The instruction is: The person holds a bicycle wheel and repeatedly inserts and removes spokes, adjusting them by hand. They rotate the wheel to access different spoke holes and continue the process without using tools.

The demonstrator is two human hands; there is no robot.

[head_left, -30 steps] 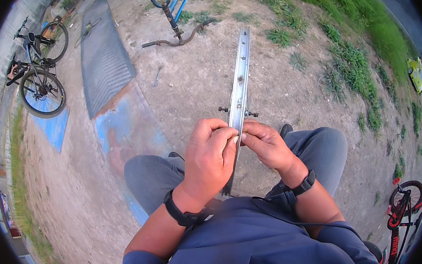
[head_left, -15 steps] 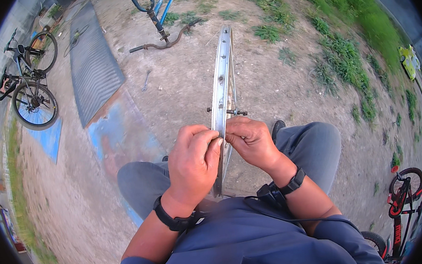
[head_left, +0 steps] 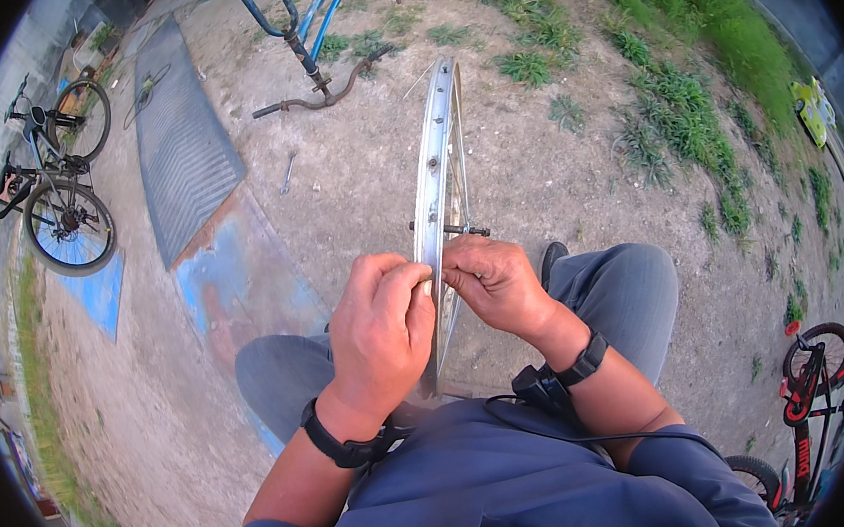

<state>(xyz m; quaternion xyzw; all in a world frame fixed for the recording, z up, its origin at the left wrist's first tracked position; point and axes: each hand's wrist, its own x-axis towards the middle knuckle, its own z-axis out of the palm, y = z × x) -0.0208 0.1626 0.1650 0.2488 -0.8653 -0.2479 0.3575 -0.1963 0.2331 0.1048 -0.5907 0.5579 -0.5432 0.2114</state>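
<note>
A bare silver bicycle wheel rim (head_left: 433,147) stands upright, edge-on, between my knees, with spoke nipples along its inner band and spokes and a black threaded axle (head_left: 473,230) behind it. My left hand (head_left: 377,328) is closed on the rim's near left side, thumb and fingers bunched at its edge. My right hand (head_left: 497,284) pinches on the right side of the rim, among the spokes, its fingertips close to those of my left hand; what exactly they hold is hidden.
Two bicycles (head_left: 72,219) (head_left: 813,430) lie or stand at left and lower right. A blue frame (head_left: 326,26) with rusty handlebar (head_left: 303,103) is ahead, near a wrench (head_left: 287,175), ridged mat (head_left: 180,134), blue-stained board (head_left: 231,265), grass (head_left: 682,20) and a yellow object (head_left: 813,112).
The rim and both my hands have shifted left in the view, with the rim tilting slightly. The surroundings have also shifted a little. My hands keep their hold at the rim.
</note>
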